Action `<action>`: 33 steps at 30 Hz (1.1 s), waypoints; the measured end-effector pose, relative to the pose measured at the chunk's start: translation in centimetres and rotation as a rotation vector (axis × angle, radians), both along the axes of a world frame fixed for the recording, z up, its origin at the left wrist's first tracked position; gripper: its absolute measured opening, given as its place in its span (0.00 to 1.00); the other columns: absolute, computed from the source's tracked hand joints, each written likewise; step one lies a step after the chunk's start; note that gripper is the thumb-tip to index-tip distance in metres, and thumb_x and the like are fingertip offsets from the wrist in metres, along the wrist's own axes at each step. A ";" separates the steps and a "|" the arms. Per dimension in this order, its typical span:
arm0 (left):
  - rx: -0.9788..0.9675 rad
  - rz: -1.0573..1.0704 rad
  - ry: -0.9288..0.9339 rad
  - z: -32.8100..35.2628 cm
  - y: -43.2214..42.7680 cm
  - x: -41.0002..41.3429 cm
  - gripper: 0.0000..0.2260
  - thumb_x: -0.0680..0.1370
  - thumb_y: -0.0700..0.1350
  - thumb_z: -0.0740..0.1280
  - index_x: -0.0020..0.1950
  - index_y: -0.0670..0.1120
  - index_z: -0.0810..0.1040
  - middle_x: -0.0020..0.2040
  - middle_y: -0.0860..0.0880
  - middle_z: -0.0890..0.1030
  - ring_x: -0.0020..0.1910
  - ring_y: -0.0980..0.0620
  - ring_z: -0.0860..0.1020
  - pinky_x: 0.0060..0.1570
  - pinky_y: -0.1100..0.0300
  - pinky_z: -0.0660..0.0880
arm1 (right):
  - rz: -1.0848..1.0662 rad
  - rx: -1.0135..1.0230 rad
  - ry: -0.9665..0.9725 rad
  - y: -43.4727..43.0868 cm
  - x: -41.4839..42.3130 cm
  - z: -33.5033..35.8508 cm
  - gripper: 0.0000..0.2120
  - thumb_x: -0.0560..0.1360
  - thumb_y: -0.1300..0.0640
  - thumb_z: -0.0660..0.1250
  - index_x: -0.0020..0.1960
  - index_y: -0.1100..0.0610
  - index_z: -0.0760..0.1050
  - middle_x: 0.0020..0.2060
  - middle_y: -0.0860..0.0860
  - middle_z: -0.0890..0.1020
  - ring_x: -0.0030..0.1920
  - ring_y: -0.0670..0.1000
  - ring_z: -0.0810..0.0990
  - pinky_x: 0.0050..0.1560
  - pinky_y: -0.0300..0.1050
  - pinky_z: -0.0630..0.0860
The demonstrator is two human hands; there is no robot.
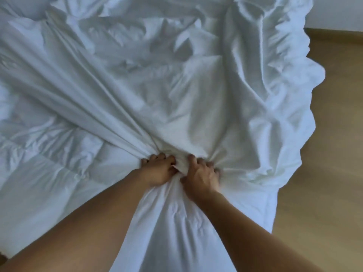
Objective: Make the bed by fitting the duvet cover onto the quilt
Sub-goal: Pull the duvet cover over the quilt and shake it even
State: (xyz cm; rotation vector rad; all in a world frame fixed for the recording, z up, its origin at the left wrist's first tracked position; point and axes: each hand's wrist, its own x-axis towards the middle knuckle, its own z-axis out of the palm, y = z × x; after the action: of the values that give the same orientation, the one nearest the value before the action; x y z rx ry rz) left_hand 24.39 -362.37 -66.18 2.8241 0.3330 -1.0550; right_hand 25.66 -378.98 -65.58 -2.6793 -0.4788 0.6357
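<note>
Both hands, left hand (159, 169) and right hand (202, 174), grip bunched duvet cover (137, 99)

two bare forearms enter from the bottom edge, no sleeves in view. left hand (160, 170) and right hand (200, 174) bare: no gloves, rings, watch or bands visible. nails short, unpainted as far as the blur allows. fingers (193, 160) partly hidden by folds.

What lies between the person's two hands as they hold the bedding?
In the head view, a bunched fold of white duvet cover fills the gap between the left hand and right hand.
</note>
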 end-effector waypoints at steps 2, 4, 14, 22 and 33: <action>-0.070 -0.059 -0.013 0.4 0.9 -0.1 0.19 0.81 0.63 0.58 0.68 0.56 0.68 0.69 0.47 0.69 0.68 0.41 0.67 0.65 0.44 0.62 | -0.053 -0.020 -0.004 1.4 0.9 -1.4 0.18 0.78 0.41 0.63 0.63 0.48 0.67 0.58 0.51 0.80 0.61 0.57 0.77 0.61 0.54 0.68; -0.089 -0.245 -0.227 1.6 2.5 0.0 0.23 0.75 0.65 0.65 0.66 0.55 0.70 0.64 0.47 0.72 0.64 0.42 0.70 0.62 0.47 0.64 | -0.042 -0.065 -0.070 1.7 0.9 -2.2 0.14 0.79 0.38 0.58 0.58 0.47 0.69 0.54 0.49 0.82 0.58 0.56 0.79 0.58 0.52 0.68; 0.223 -0.292 -0.608 4.8 34.4 4.2 0.08 0.75 0.47 0.72 0.51 0.46 0.82 0.47 0.42 0.83 0.48 0.40 0.81 0.58 0.46 0.73 | -0.183 -0.482 -0.177 4.4 -5.7 1.4 0.22 0.56 0.54 0.81 0.50 0.51 0.85 0.42 0.49 0.85 0.42 0.59 0.83 0.40 0.53 0.76; -0.072 -0.305 -0.594 5.9 38.8 -5.9 0.26 0.72 0.75 0.59 0.38 0.52 0.74 0.27 0.51 0.79 0.26 0.50 0.80 0.28 0.59 0.74 | 0.067 -0.105 -0.355 33.7 -2.6 5.8 0.39 0.68 0.51 0.68 0.78 0.52 0.63 0.63 0.50 0.77 0.63 0.56 0.75 0.63 0.53 0.70; 0.327 -0.330 -0.621 8.8 55.4 1.7 0.13 0.65 0.35 0.74 0.49 0.42 0.83 0.44 0.39 0.80 0.46 0.37 0.80 0.60 0.42 0.70 | -0.186 0.104 -0.202 35.6 -11.0 4.5 0.19 0.50 0.61 0.68 0.40 0.49 0.82 0.32 0.44 0.76 0.35 0.52 0.80 0.38 0.47 0.79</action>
State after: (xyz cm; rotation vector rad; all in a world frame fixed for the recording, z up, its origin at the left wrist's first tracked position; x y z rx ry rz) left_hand 26.06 -306.99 -57.40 3.3818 -0.0305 -0.1066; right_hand 14.63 -343.37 -61.09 -2.6594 -0.2998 0.2819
